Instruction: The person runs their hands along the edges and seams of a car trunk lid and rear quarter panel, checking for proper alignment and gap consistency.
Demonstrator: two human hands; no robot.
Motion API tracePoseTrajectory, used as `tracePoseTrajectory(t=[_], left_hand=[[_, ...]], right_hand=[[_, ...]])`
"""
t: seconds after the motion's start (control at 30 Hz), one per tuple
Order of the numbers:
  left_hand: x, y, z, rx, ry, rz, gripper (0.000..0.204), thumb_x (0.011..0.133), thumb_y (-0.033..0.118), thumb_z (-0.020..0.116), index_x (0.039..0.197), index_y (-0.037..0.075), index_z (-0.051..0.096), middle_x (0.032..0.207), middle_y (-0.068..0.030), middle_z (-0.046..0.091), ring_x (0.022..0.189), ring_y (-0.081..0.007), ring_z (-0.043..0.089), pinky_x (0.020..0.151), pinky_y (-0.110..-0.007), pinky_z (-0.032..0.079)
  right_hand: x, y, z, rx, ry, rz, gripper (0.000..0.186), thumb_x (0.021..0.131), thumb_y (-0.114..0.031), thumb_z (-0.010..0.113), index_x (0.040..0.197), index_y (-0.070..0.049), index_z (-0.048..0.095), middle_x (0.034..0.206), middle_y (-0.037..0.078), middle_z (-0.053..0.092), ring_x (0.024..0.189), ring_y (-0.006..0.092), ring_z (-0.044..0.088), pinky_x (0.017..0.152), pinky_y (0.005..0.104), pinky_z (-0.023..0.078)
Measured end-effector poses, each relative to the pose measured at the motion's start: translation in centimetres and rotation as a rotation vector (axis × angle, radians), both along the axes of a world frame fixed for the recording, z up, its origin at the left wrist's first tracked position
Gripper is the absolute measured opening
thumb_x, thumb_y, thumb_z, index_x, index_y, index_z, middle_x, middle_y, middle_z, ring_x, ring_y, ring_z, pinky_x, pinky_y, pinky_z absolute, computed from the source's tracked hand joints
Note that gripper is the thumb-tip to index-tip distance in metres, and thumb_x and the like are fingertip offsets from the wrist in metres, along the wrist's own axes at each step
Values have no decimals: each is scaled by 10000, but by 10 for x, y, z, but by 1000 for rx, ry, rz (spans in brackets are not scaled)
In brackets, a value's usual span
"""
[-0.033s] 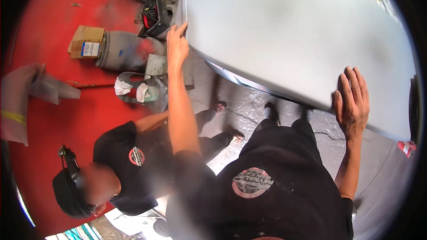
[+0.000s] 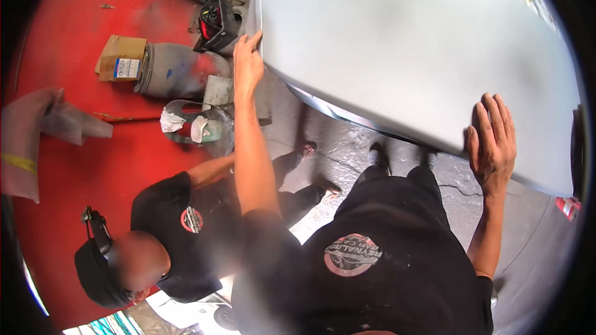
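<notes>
Red-painted floor (image 2: pixel 124 149) fills the left part of my view, and it changes to grey cracked concrete (image 2: pixel 347 149) under my feet. Across the top right I see a large grey metal panel (image 2: pixel 403 43), smooth and a little curved. Its long axis runs from the upper left, near the clutter, down to the lower right edge of the view, and its near edge slopes the same way.

My left hand (image 2: pixel 247 65) is at the panel's upper left corner. The fingers are stretched out and rest against the edge, with the thumb on the side; it is open and pressing, not closed around anything that I can see. My right hand (image 2: pixel 492 139) lies flat on the panel near its lower right end, fingers spread and pointing up over the surface, the palm at the near edge. The two hands are well apart, one at each end of the near edge.

Below my left arm another person in a black shirt (image 2: pixel 180 223) bends down, close to me, with a dark headset on the head. On the red floor I see a grey drum (image 2: pixel 167 71) lying on its side, a small cardboard box (image 2: pixel 121 57) just beside it, and a bucket with white rags (image 2: pixel 192 124).
</notes>
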State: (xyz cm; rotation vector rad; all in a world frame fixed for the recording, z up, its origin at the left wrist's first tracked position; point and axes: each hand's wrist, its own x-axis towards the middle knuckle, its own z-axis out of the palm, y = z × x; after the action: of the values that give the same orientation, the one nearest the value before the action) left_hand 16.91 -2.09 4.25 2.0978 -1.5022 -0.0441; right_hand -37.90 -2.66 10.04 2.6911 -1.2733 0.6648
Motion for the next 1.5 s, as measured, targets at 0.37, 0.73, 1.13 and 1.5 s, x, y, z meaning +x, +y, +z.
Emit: tracePoseTrajectory(t=[0.37,0.73,1.13,1.5], left_hand=[[-1,25,-17,-105,95,42,411,938,-29,459,1287,-19,676,1444,-284,540,1372,-411,492,1182,-441,359],[-145,71,-12,-256,50,148,368,957,-2,494,1292,-56,635,1409,-265,540,1368,-445,460,1155,-464,380],[-211,67,-25,-407,19,-98,375,943,178,552,1265,37,685,1436,-189,546,1432,-414,393,1213,-646,99],[-214,74,-39,-436,-5,-91,373,941,183,555,1258,31,682,1432,-194,541,1417,-414,407,1184,-687,142]], right_hand=[[4,5,-2,-7,1,1,384,889,-70,709,1264,4,668,1400,178,618,1348,374,556,1132,513,446],[-1,17,-8,-38,-9,-12,354,901,-76,693,1243,13,677,1386,179,628,1332,380,567,1131,506,445],[-4,32,-17,-80,0,-35,323,910,-59,661,1223,18,687,1354,178,650,1310,370,586,1107,481,473],[-11,38,-39,-124,-19,-37,289,919,-58,651,1194,7,706,1331,169,669,1293,356,604,1085,463,492]])
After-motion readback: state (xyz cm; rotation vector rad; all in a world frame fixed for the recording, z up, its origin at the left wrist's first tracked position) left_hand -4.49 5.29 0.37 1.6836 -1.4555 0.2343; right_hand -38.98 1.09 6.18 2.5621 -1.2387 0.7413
